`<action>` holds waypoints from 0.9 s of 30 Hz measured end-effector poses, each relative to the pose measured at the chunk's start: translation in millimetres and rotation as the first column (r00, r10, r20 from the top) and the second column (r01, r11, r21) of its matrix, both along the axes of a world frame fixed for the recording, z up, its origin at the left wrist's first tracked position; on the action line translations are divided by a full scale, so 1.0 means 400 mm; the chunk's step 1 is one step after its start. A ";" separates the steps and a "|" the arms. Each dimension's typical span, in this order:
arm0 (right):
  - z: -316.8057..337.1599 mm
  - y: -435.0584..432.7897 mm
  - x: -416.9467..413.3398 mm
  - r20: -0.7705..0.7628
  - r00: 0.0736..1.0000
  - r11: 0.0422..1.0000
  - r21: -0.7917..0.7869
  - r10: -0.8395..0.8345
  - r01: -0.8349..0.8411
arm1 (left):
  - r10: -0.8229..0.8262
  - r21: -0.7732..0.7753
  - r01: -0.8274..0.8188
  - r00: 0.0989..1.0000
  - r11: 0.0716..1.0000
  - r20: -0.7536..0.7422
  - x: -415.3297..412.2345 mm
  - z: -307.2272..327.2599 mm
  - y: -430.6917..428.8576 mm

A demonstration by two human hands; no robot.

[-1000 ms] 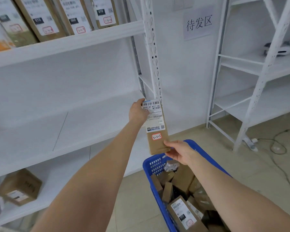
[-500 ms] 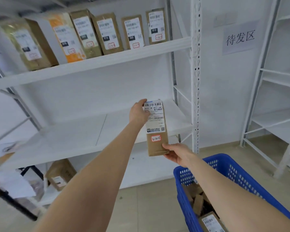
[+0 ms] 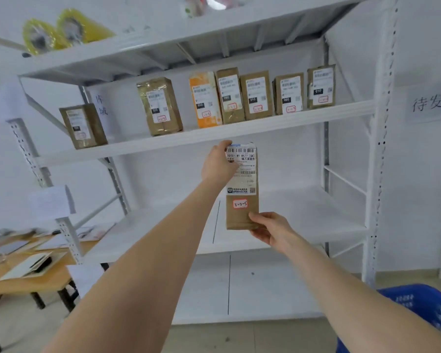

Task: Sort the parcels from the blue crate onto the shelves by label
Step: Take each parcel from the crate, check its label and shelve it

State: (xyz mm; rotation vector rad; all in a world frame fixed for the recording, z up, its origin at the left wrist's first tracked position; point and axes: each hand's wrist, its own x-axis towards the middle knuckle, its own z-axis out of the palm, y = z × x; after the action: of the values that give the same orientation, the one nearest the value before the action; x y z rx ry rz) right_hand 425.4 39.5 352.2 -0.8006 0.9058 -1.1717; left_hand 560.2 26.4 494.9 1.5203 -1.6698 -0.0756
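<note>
Pinching the parcel (image 3: pixel 242 186) upright, left hand (image 3: pixel 218 163) at its top and right hand (image 3: pixel 271 229) at its bottom, keeps what looks like "3-2-5" readable before shelving.

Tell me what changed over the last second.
The tall brown cardboard parcel was carried up and left, away from the blue plastic crate, and is now held just below the white metal shelf of standing parcels. Unchanged: left hand grips its top, right hand its bottom; nothing let go.
</note>
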 end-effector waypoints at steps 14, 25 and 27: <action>0.347 -0.206 0.323 -0.096 0.992 0.939 -0.343 -0.076 0.039 | 0.017 -0.295 -0.020 1.000 0.955 -0.012 0.308 0.347 -0.071; 0.523 -0.561 0.476 -0.200 0.968 0.862 -0.506 -0.154 0.033 | -0.004 -0.378 -0.022 0.998 0.926 -0.069 0.473 0.505 -0.353; 0.535 -0.608 0.494 -0.221 0.958 0.854 -0.519 -0.182 0.042 | -0.020 -0.376 -0.014 0.996 0.926 -0.087 0.496 0.512 -0.399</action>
State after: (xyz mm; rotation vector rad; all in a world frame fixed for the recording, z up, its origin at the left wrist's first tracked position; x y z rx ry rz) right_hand 623.0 -203.6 566.3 -1.3774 0.8730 -1.4619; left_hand 758.6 -133.3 699.8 1.2051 -1.5123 0.1665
